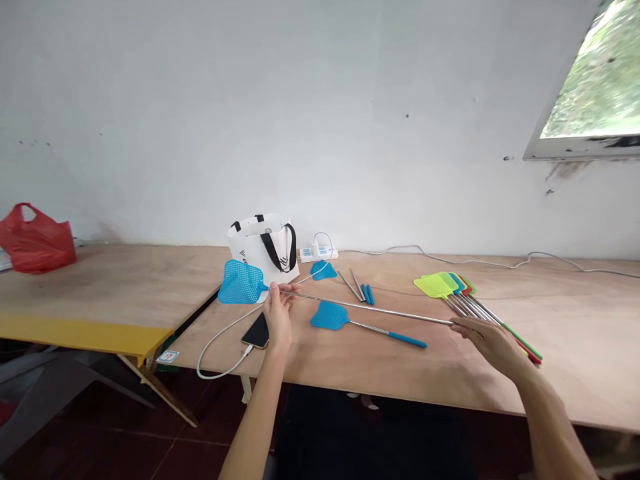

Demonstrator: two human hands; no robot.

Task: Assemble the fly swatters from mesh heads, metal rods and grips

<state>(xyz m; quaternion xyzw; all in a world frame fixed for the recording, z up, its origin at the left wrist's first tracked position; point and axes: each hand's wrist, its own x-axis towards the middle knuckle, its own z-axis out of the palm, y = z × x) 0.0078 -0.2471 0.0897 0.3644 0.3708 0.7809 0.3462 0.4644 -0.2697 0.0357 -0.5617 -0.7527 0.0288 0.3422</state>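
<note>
A blue fly swatter with a long extended metal rod is held level above the table. My left hand pinches the rod just behind the mesh head. My right hand is closed around the rod's other end, and its fingers hide that end. Below the rod lies a second blue fly swatter with a shorter rod and a blue grip. Behind are a loose blue swatter head, metal tubes and blue grips. Several yellow, blue, red and green swatters are piled near my right hand.
A phone on a white cable lies beside my left hand. A white bag with black handles and a power strip stand near the wall. A red plastic bag sits on the left table, across a gap.
</note>
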